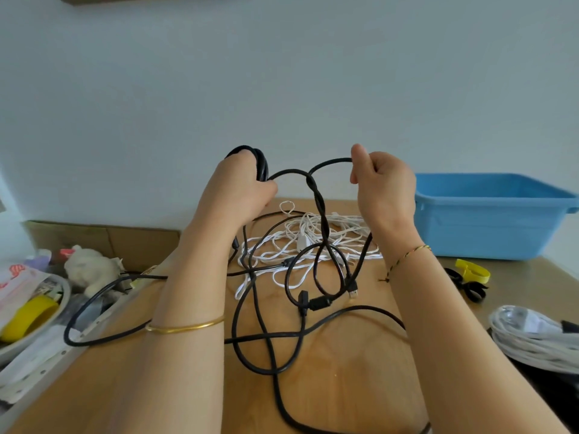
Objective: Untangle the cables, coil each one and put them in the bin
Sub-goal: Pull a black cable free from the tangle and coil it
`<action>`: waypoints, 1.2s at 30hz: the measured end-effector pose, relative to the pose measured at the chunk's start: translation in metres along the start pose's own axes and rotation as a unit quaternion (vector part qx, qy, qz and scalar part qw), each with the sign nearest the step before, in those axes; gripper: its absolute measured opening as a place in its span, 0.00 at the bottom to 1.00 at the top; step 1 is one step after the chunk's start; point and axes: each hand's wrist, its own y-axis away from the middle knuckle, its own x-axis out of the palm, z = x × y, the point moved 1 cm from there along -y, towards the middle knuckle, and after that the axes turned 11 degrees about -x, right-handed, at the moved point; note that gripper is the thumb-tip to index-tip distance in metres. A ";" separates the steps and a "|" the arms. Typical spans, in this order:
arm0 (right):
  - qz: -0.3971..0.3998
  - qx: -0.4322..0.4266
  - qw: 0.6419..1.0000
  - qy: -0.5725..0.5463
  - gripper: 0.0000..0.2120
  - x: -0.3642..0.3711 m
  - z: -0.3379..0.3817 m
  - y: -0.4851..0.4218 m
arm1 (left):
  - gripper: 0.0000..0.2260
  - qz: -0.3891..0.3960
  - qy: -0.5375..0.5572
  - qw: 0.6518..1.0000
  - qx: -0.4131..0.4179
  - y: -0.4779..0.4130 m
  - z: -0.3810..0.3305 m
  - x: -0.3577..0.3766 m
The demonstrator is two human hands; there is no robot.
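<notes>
The table [360, 380] is light brown wood. Behind it stands a plain pale wall [282, 73]. A brown cardboard box [109, 239] sits by the wall at the back left.

A blue plastic bin [488, 227] stands on the back right of the table. It has no lid, and the part of its inside that shows is plain blue. A round grey bowl [66, 291] sits at the left edge. In it lie a yellow roll [28, 317] and some paper packets. A white fluffy toy [91, 267] is just beside the bowl. At the right edge lies a clear bag with a white coiled cord [532, 343] in it. Yellow and black straps [470, 274] lie near the bin.

Both hands are up above the table. The left hand [241, 189] grips a small coil of long black cable [261, 166], with its fingers curled round the loops. The right hand [382, 186] has its fingers curled and pinches the same cable with its thumb on top. Between the hands the black cable twists round itself and hangs down. The rest of it lies in big loose loops on the table and runs off the left side. A thin white cable [313, 233] lies in a messy pile in the middle of the table, under the black loops. It is near the bin but not in it. A gold bangle [185, 327] is on the left arm, and a thread band [407, 253] is on the right wrist.
</notes>
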 end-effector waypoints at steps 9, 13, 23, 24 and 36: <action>0.226 0.033 0.972 0.062 0.23 -0.001 -0.007 0.001 | 0.07 -0.123 0.059 0.990 0.025 0.002 -0.002 -0.016; 0.282 0.003 0.957 0.067 0.23 0.008 -0.001 0.011 | 0.05 -0.070 0.077 0.994 0.034 0.014 -0.019 -0.015; 0.134 0.040 0.988 -0.063 0.10 0.020 0.008 -0.048 | 0.09 0.040 0.006 0.999 0.008 -0.033 -0.103 -0.021; 0.112 0.012 0.992 -0.059 0.09 0.016 0.015 -0.055 | 0.09 0.036 -0.001 0.999 0.010 -0.039 -0.113 -0.024; -0.024 -0.104 0.992 -0.071 0.13 -0.022 0.068 -0.067 | 0.08 0.073 -0.030 0.997 -0.012 -0.072 -0.154 -0.044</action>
